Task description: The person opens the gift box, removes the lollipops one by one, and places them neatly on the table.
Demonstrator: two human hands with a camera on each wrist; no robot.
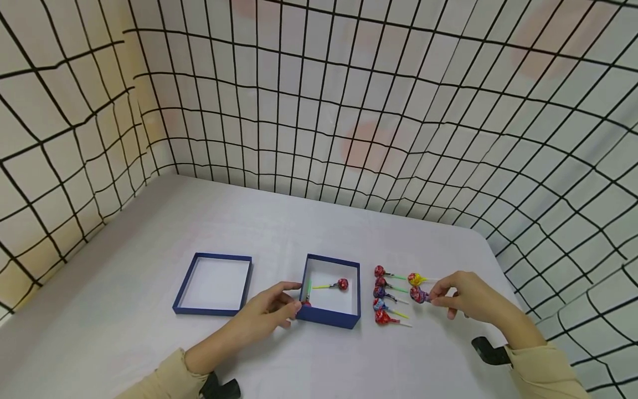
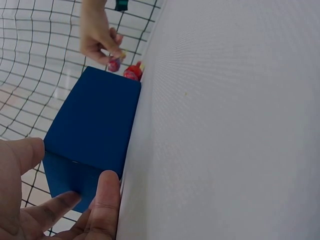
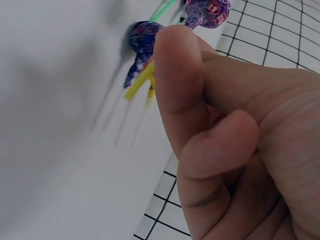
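Observation:
In the head view my left hand (image 1: 266, 310) touches the left side of an open blue box (image 1: 329, 318), thumb at its near corner. The left wrist view shows its fingers against the end of the box. Inside lies a dark red lollipop (image 1: 343, 284) with a yellow stick. A second lollipop with a green stick (image 1: 309, 290) lies along the left wall, its red head partly hidden by my thumb. My right hand (image 1: 463, 296) pinches a purple-wrapped lollipop (image 1: 418, 295), right of the box; the right wrist view shows its head (image 3: 207, 11) beyond the fingertips.
Several wrapped lollipops, among them a red one (image 1: 382, 317), lie in a column right of the box. A yellow-wrapped lollipop (image 1: 415, 279) lies just beyond the held one. The blue-edged box lid (image 1: 214, 282) sits left, white inside up. Black netting (image 1: 299, 111) surrounds the white table (image 1: 279, 227).

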